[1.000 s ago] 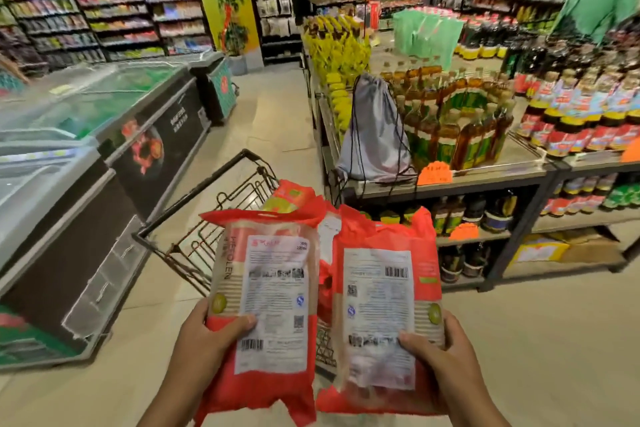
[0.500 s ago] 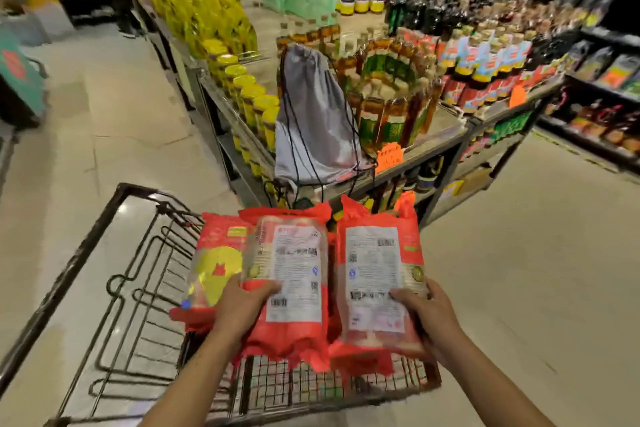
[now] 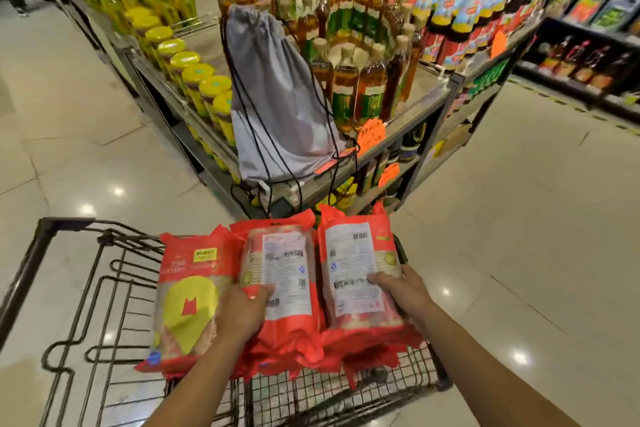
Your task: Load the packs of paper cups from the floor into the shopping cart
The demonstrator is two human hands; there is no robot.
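My left hand (image 3: 242, 312) grips a red pack of paper cups (image 3: 284, 274) with its white label up. In my right hand (image 3: 401, 291) is a second red pack (image 3: 353, 263), also label up. Both packs are low over the right end of the black wire shopping cart (image 3: 45, 243). A third red pack with a yellow front (image 3: 187, 298) lies in the cart to the left, touching my left hand's pack. More red packaging shows beneath the held packs.
A display stand (image 3: 433, 94) of oil bottles and yellow-lidded jars rises just beyond the cart, with a grey drawstring bag (image 3: 277, 97) hanging on its corner. Shelves of bottles line the far right. Glossy tiled floor (image 3: 519, 218) lies left and right.
I have stepped up to the cart and lowered both packs from chest height down into its right end. The view has turned from the freezers toward the bottle stand.
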